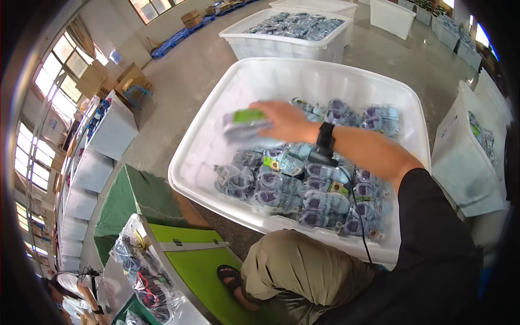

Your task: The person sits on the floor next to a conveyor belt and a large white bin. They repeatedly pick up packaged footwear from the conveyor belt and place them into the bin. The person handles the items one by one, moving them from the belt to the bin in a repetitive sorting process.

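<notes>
My right hand reaches over a large white plastic tub. Its fingers are closed around a plastic-bagged pair of shoes, grey-lilac with a green patch, smeared by motion. The held pair is above the tub's left part, near its inner wall. Below the hand and forearm, more bagged light-blue and purple shoes lie in rows inside the tub; my forearm covers some of them. A black band with a small device and cable is on my right wrist. My left hand is out of the picture.
Another white tub full of bagged shoes stands beyond. White tubs line the right and left. At lower left are a green cloth-like cover, a lime-green panel, bagged shoes and another person.
</notes>
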A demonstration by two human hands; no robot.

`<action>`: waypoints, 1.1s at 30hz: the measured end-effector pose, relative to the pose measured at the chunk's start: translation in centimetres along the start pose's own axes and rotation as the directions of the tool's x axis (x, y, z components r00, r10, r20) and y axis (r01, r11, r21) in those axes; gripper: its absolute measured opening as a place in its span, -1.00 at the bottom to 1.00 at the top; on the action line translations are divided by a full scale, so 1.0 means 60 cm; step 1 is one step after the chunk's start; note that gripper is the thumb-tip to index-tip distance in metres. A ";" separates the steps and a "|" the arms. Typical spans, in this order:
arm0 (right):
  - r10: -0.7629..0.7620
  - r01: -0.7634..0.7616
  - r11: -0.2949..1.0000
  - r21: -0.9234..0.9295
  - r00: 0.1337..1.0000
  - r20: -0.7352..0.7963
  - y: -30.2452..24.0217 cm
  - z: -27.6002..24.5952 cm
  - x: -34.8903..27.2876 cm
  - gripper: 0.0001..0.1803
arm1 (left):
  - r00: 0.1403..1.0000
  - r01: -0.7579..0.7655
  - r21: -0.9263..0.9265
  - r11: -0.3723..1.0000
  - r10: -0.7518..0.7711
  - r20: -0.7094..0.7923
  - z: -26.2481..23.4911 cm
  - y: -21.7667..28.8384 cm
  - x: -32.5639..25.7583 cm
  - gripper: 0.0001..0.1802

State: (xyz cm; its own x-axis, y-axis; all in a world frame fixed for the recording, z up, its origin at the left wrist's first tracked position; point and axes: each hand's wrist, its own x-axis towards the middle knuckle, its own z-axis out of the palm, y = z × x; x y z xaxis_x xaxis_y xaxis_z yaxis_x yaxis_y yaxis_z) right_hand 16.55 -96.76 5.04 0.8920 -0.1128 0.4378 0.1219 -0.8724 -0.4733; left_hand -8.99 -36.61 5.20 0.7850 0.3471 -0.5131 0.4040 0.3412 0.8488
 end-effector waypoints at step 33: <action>0.702 -0.422 0.618 -0.664 0.675 0.224 0.572 0.241 -0.072 -0.04 | 0.977 -0.062 0.190 0.980 0.098 -0.189 0.029 0.001 0.010 -0.53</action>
State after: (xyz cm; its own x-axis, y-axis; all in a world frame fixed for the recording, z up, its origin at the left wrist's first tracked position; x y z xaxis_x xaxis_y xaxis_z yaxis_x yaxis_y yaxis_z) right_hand 23.20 -119.36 -24.14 0.7857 -0.5825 -0.2081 -0.5901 -0.8068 0.0303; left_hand -7.65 -37.92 5.14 0.7178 0.5377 -0.4423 0.4367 0.1470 0.8875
